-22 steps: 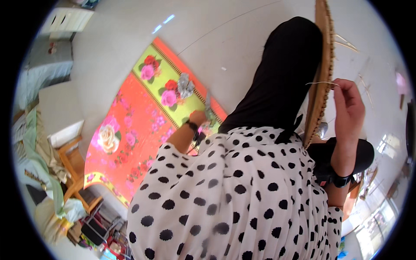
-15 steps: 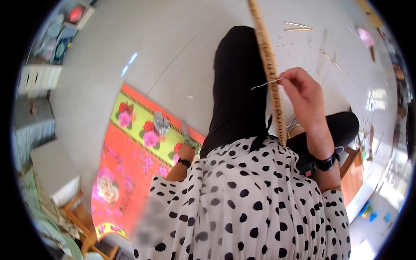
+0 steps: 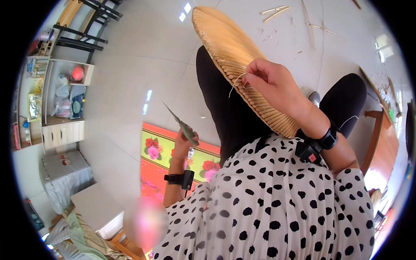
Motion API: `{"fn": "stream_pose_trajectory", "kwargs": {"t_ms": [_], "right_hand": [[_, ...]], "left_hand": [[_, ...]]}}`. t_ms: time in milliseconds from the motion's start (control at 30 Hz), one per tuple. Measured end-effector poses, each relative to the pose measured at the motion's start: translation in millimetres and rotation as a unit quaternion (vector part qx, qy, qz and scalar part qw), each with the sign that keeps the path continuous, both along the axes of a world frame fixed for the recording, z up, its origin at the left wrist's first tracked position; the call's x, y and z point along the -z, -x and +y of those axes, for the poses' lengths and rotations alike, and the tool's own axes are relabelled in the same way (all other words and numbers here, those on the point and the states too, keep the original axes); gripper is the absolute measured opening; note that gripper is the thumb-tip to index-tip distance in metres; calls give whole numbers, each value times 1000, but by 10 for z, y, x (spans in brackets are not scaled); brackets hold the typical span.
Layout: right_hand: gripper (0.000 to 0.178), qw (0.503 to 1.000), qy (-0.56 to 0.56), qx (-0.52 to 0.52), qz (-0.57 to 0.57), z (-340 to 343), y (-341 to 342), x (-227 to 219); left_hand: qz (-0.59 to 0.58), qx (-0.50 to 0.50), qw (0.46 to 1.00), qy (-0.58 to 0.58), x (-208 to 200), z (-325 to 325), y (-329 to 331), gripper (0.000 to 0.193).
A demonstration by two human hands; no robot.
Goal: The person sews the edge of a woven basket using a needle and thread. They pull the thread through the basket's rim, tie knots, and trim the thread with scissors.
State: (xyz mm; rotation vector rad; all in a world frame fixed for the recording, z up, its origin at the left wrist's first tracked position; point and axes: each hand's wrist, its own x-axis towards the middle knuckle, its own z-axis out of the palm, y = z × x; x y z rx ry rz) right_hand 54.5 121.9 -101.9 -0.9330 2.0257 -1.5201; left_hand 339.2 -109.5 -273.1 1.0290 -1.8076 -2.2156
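Note:
A flat tan board of plant stalks (image 3: 232, 37), its cut stalk ends lined up along the near edge, rests tilted on my lap against my black trousers. My right hand (image 3: 277, 84) lies over that edge, thumb and forefinger pinching a white thread (image 3: 231, 89) whose loose end curves out to the left. Off to the left, my left hand (image 3: 180, 147) grips a pair of scissors (image 3: 185, 130) by the grey-green handles, the narrow blades pointing up and away. A gap separates the scissors from the board and the thread.
Under my left hand a red and yellow flowered mat (image 3: 149, 173) covers part of the tiled floor. Cut stalks (image 3: 277, 13) and small scraps are scattered ahead. A wooden piece of furniture (image 3: 381, 143) stands at the right, shelves (image 3: 65, 104) at the left.
My left hand has lifted the scissors off the flowered mat. The stalk board, seen nearly edge-on before, has turned and leans left, showing its face. My right hand still pinches the thread.

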Motion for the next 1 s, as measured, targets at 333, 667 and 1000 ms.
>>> {"fn": "stream_pose_trajectory", "kwargs": {"t_ms": [333, 667, 1000], "right_hand": [[19, 998, 14, -9, -61, -22, 76, 87], [19, 998, 17, -25, -59, -48, 120, 92], [16, 996, -21, -66, -57, -116, 191, -12]], "left_hand": [[-59, 409, 909, -49, -1891, 592, 513, 36], [-209, 440, 609, 626, -2903, 201, 709, 46], [-287, 538, 402, 683, -3541, 298, 1297, 42]]}}
